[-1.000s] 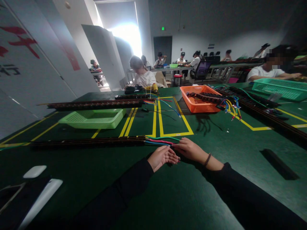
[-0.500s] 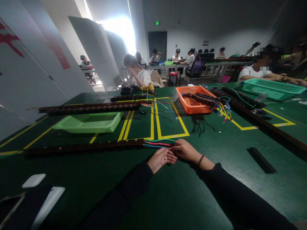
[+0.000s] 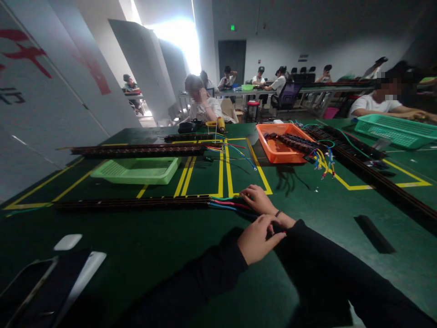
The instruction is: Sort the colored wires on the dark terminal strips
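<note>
A long dark bundled strip [image 3: 136,203] lies across the near table, with green, red and blue wires [image 3: 227,203] coming out of its right end. My right hand [image 3: 259,200] is over these wires, its fingertips pinched at the green one. Closer to me, my left hand [image 3: 261,238] is curled just below the right wrist, thumb and fingers closed around the wire ends; a small red bit shows at its fingertips. The fingers partly hide the ends.
Behind the strip are a light green tray [image 3: 136,171], another dark strip [image 3: 136,150] and an orange basket [image 3: 282,150] with wired parts. A black piece [image 3: 374,233] lies right, white objects [image 3: 68,242] at left. People sit across the table, beside a teal basket [image 3: 396,132].
My left hand has moved right and toward me, from the wires beside the right fingers to below the right wrist. My right hand has shifted slightly up. The view has turned slightly left.
</note>
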`<move>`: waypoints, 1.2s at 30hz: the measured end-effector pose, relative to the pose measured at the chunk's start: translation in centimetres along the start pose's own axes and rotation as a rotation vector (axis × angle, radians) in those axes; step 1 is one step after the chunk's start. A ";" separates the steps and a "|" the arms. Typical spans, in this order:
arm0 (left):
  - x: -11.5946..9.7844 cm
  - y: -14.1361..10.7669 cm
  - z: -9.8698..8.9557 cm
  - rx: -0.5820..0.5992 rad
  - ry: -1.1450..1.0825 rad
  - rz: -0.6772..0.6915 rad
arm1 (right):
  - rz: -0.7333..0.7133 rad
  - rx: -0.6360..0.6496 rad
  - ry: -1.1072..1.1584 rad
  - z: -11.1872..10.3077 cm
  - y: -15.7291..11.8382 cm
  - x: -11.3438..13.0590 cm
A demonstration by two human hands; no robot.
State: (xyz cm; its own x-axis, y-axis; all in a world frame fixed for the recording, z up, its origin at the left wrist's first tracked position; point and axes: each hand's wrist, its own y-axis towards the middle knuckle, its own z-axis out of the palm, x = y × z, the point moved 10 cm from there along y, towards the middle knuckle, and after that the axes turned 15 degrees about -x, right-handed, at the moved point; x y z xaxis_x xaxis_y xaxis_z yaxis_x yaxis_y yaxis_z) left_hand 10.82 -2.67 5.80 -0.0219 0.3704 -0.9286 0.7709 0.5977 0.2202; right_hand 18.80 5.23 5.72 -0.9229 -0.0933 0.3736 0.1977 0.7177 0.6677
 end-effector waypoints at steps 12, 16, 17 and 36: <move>-0.1 2.2 2.1 -0.100 0.417 0.127 | -0.106 0.075 -0.015 2.1 -0.2 1.8; -1.6 1.3 1.2 -0.168 0.440 0.093 | -0.059 0.098 0.012 2.3 0.4 0.5; -2.4 0.5 1.8 -0.146 0.441 0.104 | -0.054 0.115 0.024 2.5 0.7 0.4; -5.7 -7.7 9.4 0.384 -0.122 0.017 | 0.318 0.239 -0.179 3.5 6.6 -9.5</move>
State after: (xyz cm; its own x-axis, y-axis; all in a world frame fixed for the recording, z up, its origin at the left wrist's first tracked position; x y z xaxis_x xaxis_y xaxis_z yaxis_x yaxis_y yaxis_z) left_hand 11.00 -16.11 6.56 0.0512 0.2771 -0.9595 0.9528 0.2744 0.1301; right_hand 27.72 13.27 4.29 -0.8755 0.2638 0.4050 0.4184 0.8330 0.3620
